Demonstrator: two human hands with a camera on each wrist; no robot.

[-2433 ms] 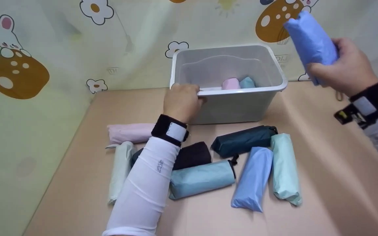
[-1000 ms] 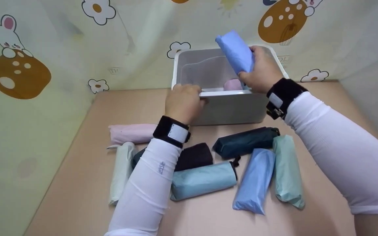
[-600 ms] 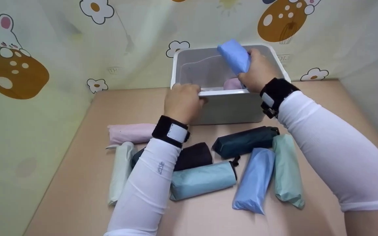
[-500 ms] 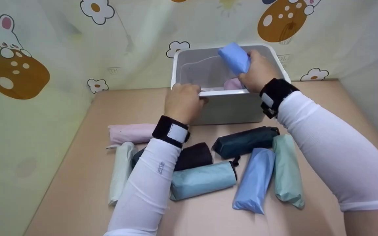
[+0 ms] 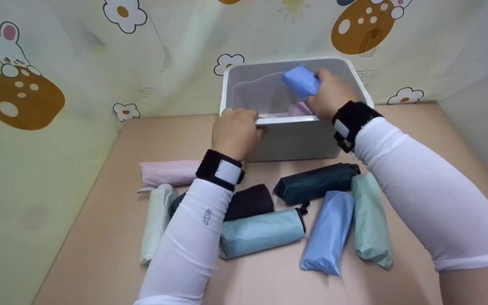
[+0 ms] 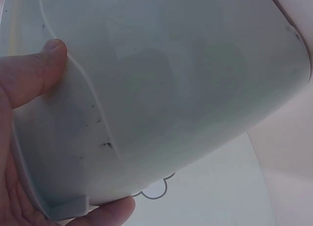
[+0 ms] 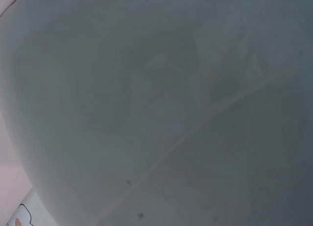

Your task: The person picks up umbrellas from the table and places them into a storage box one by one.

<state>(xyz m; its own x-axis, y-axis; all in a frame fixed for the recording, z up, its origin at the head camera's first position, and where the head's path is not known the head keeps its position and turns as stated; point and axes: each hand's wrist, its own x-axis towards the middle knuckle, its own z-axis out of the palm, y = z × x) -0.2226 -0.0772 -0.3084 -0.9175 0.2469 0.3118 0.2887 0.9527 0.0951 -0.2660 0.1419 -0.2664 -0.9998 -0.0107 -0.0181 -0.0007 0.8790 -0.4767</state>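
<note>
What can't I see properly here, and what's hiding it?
Head view: bottom of the held blue umbrella, behind the right hand and front of the gray bin.
Head view: how many things the bin holds, behind its front.
Head view: right end of the pink umbrella lying outside, behind the left wristband.
Head view: whether the dark pieces are one umbrella or two; the left sleeve covers between.
Right wrist view: the right hand, out of frame.

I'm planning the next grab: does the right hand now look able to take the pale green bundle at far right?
Probably not yet: the right hand grips a blue bundle at the mouth of the bin. Once freed, it likely could, since nothing appears to lie on the pale green bundle.
</note>
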